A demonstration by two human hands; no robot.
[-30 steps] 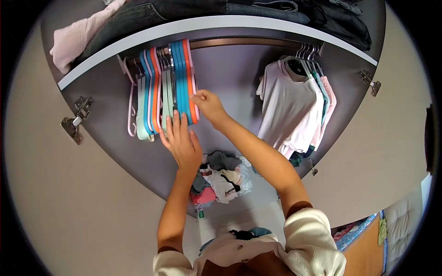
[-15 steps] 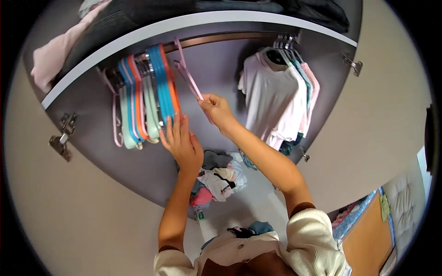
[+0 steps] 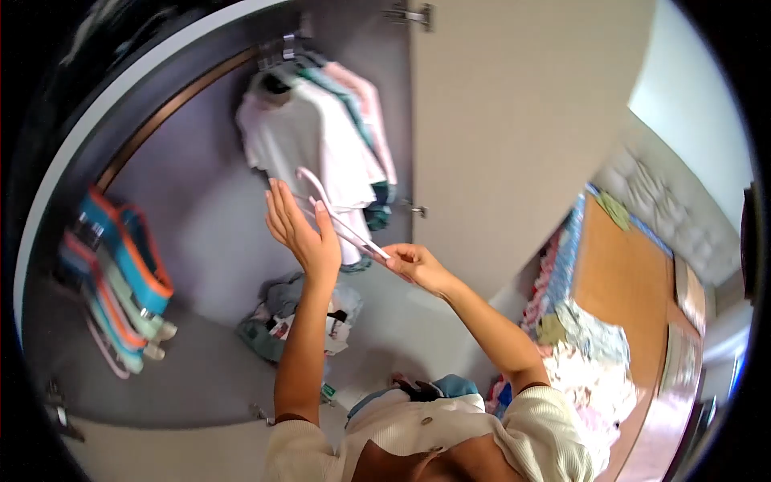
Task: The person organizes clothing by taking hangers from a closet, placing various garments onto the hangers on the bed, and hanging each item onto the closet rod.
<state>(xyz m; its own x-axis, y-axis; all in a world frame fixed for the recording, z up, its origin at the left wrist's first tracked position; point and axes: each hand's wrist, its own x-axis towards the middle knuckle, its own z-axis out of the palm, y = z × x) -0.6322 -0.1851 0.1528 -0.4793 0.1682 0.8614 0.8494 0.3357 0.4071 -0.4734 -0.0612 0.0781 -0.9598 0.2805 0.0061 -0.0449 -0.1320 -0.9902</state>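
A pale pink clothes hanger [image 3: 350, 234] is off the rail, pinched at its lower end by my right hand [image 3: 418, 267]. Its hook points up and to the left, overlapping the white shirt behind it. My left hand [image 3: 303, 230] is raised beside the hanger with fingers stretched out, holding nothing. Behind both hands, shirts on hangers [image 3: 321, 136] in white, green and pink hang at the right end of the brown rail [image 3: 173, 107]. Bunched at the rail's other end are blue, orange, green and pink hangers [image 3: 120, 281].
An open wardrobe door [image 3: 514, 136] stands to the right. Beyond it, a bed with a wooden board [image 3: 622, 257] carries a heap of clothes [image 3: 590, 373]. On the wardrobe floor lies a pile of folded and crumpled clothes [image 3: 277, 321].
My view has turned right, bringing the bed and its clothes heap into sight. The pink hanger has come away from the rail in my right hand. My left hand has left the bunched hangers.
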